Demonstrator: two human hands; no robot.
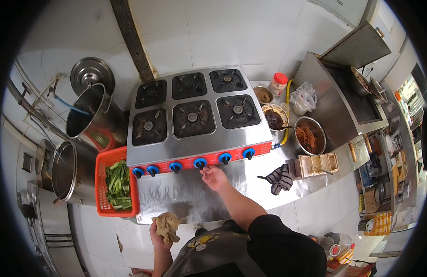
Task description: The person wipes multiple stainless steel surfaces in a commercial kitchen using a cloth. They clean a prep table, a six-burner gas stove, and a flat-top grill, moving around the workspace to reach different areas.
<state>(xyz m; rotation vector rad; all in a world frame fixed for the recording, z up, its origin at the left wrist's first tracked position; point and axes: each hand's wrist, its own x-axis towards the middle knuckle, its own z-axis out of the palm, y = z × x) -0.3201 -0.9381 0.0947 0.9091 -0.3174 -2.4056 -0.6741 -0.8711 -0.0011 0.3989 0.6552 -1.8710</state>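
Note:
My left hand holds a crumpled tan cloth at the front edge of the steel table. Reaching forward, my right hand has its fingertips at the lower edge of a blue and black burner knob. Whether the fingers grip that knob is hard to see. The knob sits in a row of several on the red front panel of a steel gas stove. Several burners, such as the front middle one, are set in dark wells with no pots on them. I see no flame.
An orange basket of cut green leaves stands left of the stove, beside tall steel pots. To the right are a striped mitt, a seasoning box, a steel bowl of reddish food and a yellow gas hose.

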